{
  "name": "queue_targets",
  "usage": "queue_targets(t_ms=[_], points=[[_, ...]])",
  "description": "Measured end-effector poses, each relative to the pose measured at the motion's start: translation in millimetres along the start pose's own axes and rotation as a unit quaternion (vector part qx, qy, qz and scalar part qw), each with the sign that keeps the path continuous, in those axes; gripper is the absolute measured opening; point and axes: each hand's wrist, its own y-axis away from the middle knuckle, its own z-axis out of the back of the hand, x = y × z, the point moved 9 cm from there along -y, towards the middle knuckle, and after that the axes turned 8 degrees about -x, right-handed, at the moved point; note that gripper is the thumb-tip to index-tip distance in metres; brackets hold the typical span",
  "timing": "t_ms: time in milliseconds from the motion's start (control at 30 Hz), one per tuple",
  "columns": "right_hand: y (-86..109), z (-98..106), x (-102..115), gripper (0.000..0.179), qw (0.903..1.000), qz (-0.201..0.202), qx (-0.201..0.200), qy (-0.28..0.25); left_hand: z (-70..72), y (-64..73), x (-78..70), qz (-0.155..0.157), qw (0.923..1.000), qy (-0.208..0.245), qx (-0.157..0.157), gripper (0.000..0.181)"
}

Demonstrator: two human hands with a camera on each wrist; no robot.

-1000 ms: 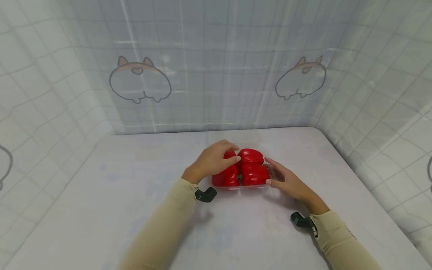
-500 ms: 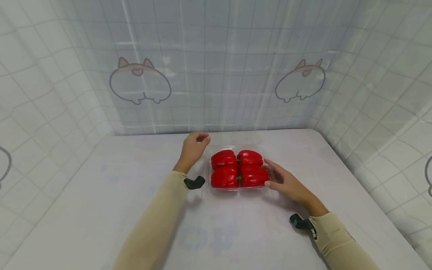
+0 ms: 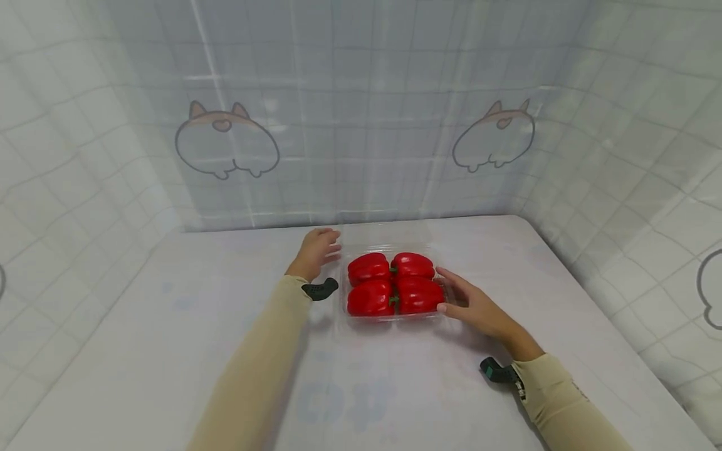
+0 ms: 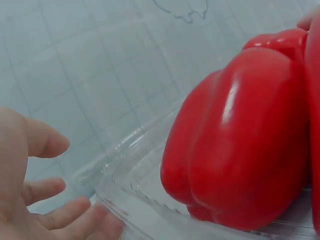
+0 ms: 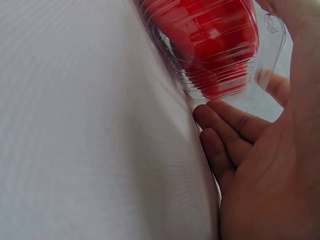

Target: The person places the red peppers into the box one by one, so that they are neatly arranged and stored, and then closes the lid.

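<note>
Several red bell peppers (image 3: 369, 298) lie in two rows in a clear plastic clamshell box (image 3: 372, 319). Its transparent lid (image 3: 383, 233) is folded back behind it. My left hand (image 3: 317, 250) is by the box's rear left corner, holding nothing. In the left wrist view its thumb and fingers are spread; the lower fingertips (image 4: 100, 215) are close to the box rim, and contact is unclear. My right hand (image 3: 476, 308) rests along the box's right side, thumb at the front corner, index finger further back. In the right wrist view, its fingers (image 5: 222, 127) lie low against the ribbed wall.
The box stands on a pale table (image 3: 186, 351) near its rear edge. A grey tile-patterned curtain (image 3: 361, 125) rises behind, and similar white sheets (image 3: 637, 188) close off both sides. Each sleeve carries a small black wrist device (image 3: 320, 289).
My left hand has moved off the peppers, left and back to the box's rear left corner, and its fingers have spread. My right hand has stayed at the right side.
</note>
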Motion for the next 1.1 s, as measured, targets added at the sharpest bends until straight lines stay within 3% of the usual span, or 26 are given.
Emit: queue_targets(t_ms=[267,633,867,1100], points=[[-1.0,1,-1,0.084,1.0,0.0,-0.005,0.008,-6.7,-10.5,16.2,0.031,0.9994,0.01,0.013,0.069],[-1.3,-1,0,0.081,0.9998,0.015,0.002,-0.01,-13.9,-11.4,20.8,0.038,0.9988,-0.012,0.028,0.078],[-0.6,0,2,0.082,0.9998,0.018,-0.004,0.006,-16.3,-11.9,14.4,0.015,0.9974,-0.045,0.054,0.067],[-0.2,1,0,0.083,0.9999,0.006,-0.006,0.01,-16.2,-10.3,8.0,0.002,0.9983,-0.018,0.055,0.061]])
